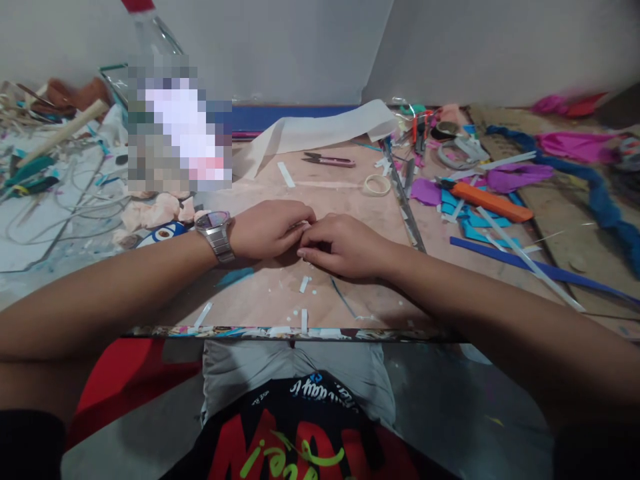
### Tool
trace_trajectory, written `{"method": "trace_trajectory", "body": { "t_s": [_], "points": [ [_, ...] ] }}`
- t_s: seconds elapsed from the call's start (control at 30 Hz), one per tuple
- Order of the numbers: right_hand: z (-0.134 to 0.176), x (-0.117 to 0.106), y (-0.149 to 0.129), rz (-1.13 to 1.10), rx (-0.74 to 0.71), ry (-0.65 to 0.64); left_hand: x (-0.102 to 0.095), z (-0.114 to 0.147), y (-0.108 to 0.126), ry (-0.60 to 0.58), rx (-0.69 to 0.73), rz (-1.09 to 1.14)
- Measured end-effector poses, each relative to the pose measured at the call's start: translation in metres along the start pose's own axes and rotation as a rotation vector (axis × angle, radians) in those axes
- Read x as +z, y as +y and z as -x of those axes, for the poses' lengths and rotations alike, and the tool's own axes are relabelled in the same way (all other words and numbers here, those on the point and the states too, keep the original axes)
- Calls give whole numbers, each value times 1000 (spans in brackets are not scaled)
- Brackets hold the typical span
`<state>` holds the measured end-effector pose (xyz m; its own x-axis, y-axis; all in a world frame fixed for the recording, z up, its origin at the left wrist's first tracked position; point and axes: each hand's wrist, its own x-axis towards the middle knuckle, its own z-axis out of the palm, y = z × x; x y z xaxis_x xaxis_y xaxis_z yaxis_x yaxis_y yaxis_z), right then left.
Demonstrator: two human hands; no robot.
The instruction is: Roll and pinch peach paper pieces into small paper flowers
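Over the middle of the table, my left hand (273, 228) and my right hand (347, 247) meet at the fingertips. Both are closed, with thumb and fingers drawn together. Whatever lies between them is hidden or too small to name. A short white strip (304, 285) rests on the tabletop just below my fingers, and another white strip (287, 175) lies beyond them. Behind my hands are thread snips (329, 160) and a small roll of tape (377, 185).
Peach-coloured crumpled pieces (159, 212) lie beside my left wrist. An orange utility knife (493, 202), a blue strip (540, 267) and a metal ruler (407, 207) are on the right. A curled white sheet (325, 130) stretches across the back. Pliers (33, 177) sit far left.
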<state>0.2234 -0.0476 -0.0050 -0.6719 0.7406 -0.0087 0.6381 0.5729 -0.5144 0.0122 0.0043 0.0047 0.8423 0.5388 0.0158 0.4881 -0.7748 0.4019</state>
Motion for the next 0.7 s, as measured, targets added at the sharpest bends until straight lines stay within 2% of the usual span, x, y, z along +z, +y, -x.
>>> {"method": "trace_trajectory", "body": {
  "t_s": [0.7],
  "points": [
    [0,0,0,-3,-17,14,2,1,-1,22,19,-23]
  ]
}}
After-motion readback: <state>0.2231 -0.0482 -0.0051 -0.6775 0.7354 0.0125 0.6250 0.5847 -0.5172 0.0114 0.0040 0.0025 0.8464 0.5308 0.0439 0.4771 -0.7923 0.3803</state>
